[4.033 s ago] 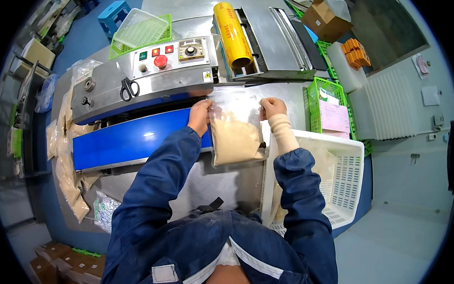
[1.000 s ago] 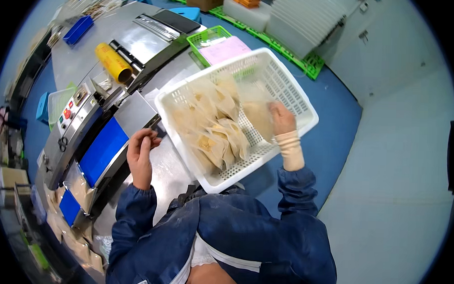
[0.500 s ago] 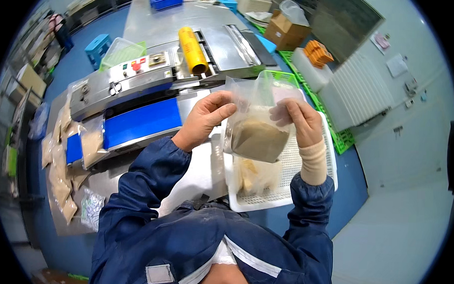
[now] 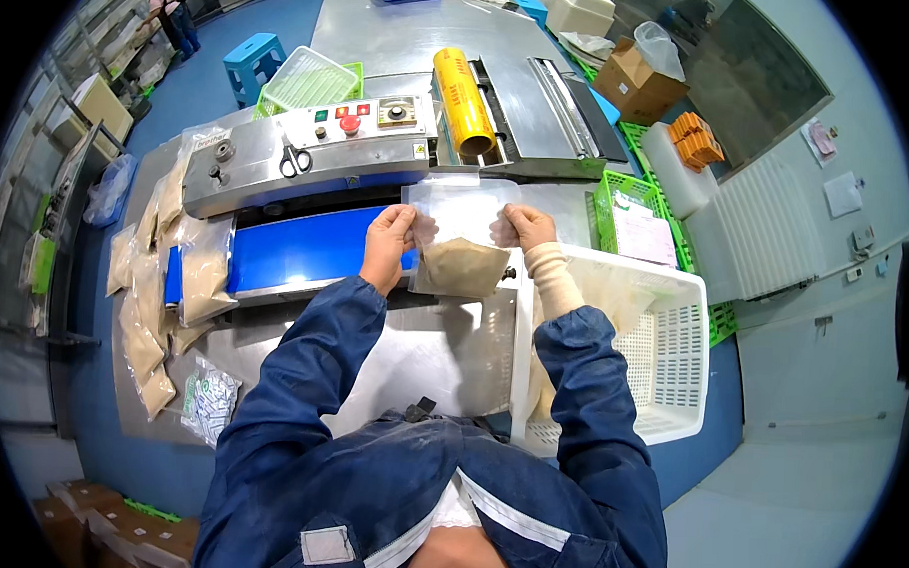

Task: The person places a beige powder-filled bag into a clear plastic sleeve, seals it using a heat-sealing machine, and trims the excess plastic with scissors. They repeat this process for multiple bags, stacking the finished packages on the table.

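Note:
Between my two hands hangs a clear plastic bag point(image 4: 461, 267) with beige powder in its lower part. My left hand point(image 4: 387, 248) pinches one upper side of the bag, and my right hand point(image 4: 530, 228) pinches the other. The bag's top stretches flat between them. It hangs at the right end of a blue conveyor belt point(image 4: 311, 249), which runs along the front of a metal sealing machine point(image 4: 309, 155). Filled bags of the same powder point(image 4: 206, 270) lie at the belt's left end and heap over the table there.
A white perforated basket point(image 4: 677, 362) stands at the right, partly behind my right arm. Scissors point(image 4: 295, 158) lie on the machine. Beyond it is a yellow film roll point(image 4: 464, 102). A packet of small sachets point(image 4: 210, 401) lies near-left. Another person point(image 4: 171, 14) stands far left.
Both hands have carried the powder bag left, from above the white basket to the right end of the blue belt. The view has shifted too.

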### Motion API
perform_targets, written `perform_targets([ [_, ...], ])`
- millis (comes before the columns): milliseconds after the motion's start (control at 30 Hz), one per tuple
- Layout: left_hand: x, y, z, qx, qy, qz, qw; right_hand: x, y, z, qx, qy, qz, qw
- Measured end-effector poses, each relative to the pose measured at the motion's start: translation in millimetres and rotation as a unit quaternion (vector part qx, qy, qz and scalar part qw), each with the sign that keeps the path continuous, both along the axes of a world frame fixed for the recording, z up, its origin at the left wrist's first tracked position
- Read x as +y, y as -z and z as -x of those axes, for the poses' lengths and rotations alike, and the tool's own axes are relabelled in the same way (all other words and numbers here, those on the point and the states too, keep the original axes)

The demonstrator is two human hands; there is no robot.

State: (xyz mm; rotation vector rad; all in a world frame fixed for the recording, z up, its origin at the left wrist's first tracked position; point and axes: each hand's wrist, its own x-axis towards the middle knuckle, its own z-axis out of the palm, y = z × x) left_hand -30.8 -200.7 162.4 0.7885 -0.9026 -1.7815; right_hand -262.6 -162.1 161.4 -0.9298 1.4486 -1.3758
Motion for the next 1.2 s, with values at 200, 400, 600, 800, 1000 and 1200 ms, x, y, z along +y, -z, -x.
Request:
perform_targets([
  [200, -52.6, 42.9, 26.4, -0.042, 0.046, -0.109, 0.992, -30.4, 12.4, 9.5, 0.0, 0.058, -0.114, 0.992],
  [400, -85.8, 82.1, 54.8, -0.046, 0.059, -0.164, 0.984, -52.8, 28.1, 35.8, 0.084, 0.078, -0.144, 0.983],
  [600, -90.2, 79.0, 55.5, -0.04, 0.037, -0.168, 0.984, -69.3, 41.6, 44.1, 0.11, 0.055, -0.154, 0.98],
  [800, -99.0, 86.4, 32.6, -0.072, -0.015, -0.169, 0.983, -89.6, 46.2, 29.9, 0.184, 0.023, -0.142, 0.972],
  [1000, -100.5, 72.8, 16.9, -0.112, -0.046, -0.16, 0.98, -100.1, 48.9, 15.6, 0.092, -0.016, -0.17, 0.981],
  [1200, -105.1, 76.7, -10.3, -0.132, -0.06, -0.158, 0.977, -112.3, 49.3, -1.4, 0.111, -0.063, -0.198, 0.972],
])
